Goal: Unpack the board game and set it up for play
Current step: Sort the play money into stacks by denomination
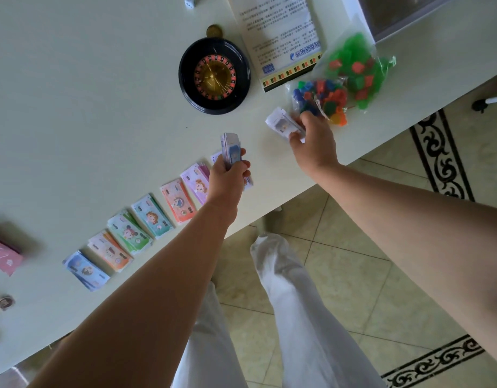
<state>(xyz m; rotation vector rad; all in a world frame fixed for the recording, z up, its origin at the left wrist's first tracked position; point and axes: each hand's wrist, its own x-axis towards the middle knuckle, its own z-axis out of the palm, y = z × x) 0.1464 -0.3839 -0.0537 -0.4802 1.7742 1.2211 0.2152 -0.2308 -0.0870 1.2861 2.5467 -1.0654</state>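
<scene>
Along the near edge of the bench (pixel 74 107) we have money piles (pixel 152 217) laid out, left hand (pixel 227 177) gripping more notes (pixel 230 148), right hand (pixel 314 144) pinching seemingly another bundle (pixel 281 123), piece bags (pixel 353 68) unopened.

— What lies along the near edge of the table (pixel 74 107)?
— A row of note piles (pixel 153 218).
— And behind the row?
— The wheel (pixel 214 75), with a coin (pixel 214 31) just behind it. To its right are the sheet (pixel 281 37), then the bags (pixel 339 82).

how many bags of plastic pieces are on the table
2: a green bag beside the rule sheet, and a mixed-colour bag right next to it, by the right hand.
</scene>
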